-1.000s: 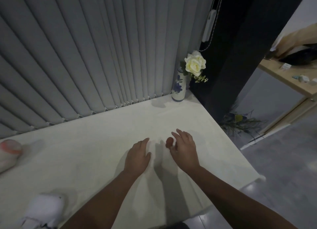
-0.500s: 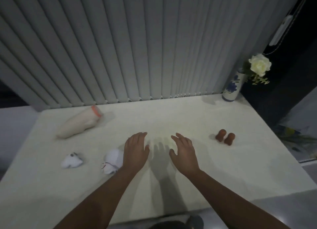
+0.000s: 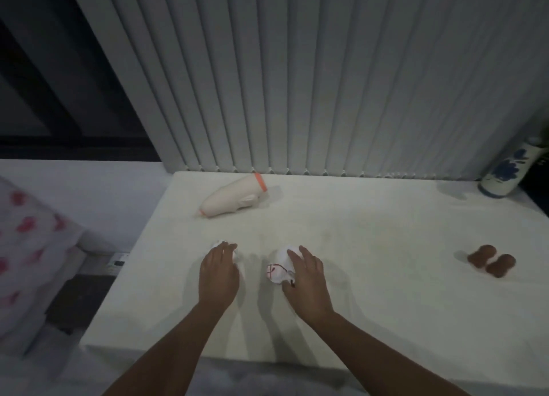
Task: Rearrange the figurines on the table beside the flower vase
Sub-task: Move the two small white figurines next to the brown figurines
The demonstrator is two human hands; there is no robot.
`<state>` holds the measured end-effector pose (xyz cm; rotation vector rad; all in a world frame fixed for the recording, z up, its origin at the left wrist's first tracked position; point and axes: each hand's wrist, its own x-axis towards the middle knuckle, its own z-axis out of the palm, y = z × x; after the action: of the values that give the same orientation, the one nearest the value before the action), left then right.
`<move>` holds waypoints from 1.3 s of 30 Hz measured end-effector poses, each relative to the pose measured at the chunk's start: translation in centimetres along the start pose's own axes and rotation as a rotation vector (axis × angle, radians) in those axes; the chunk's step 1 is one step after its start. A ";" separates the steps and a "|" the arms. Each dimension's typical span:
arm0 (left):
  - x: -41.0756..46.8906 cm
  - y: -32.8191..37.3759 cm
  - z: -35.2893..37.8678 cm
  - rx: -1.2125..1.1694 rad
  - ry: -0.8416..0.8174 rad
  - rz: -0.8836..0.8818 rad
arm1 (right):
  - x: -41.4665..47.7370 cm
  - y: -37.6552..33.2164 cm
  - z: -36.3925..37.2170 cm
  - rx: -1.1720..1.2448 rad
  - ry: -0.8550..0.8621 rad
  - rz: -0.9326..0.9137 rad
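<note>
My left hand (image 3: 219, 272) lies over a small white figurine (image 3: 221, 244) whose top edge peeks past the fingertips. My right hand (image 3: 307, 277) rests against the right side of a larger white figurine with red lines (image 3: 277, 269). Whether either hand grips its figurine is unclear. A cream figurine with an orange collar (image 3: 231, 199) lies on its side at the back left of the white table (image 3: 371, 247). Two brown figurines (image 3: 491, 260) sit side by side at the right. The blue-and-white flower vase (image 3: 505, 173) stands in the back right corner, its flower out of frame.
Grey vertical blinds (image 3: 326, 84) hang along the table's back edge. Off the table's left edge sits a cloth with pink hearts (image 3: 26, 241) and a dark window (image 3: 44, 69). The table's front edge is close to my forearms.
The view has swung left, so the vase now sits at the right edge. Both hands moved left and forward onto the two white figurines.
</note>
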<state>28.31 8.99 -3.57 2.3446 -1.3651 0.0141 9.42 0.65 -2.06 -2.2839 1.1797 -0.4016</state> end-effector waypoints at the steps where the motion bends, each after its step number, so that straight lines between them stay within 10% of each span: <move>1: 0.1 -1.1 -0.2 0.014 -0.010 -0.006 | 0.1 -0.5 0.6 0.006 -0.016 0.011; 24: 4.7 -6.7 1.7 -0.104 -0.254 -0.063 | 3.5 0.6 3.2 -0.542 -0.112 0.032; 39: 7.0 0.9 1.9 -0.290 -0.266 0.006 | 3.7 3.5 -2.8 -0.172 -0.044 0.021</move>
<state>30.82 2.11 -3.49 2.1525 -1.3878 -0.4779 7.86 -4.93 -1.73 -2.4106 1.2590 -0.2491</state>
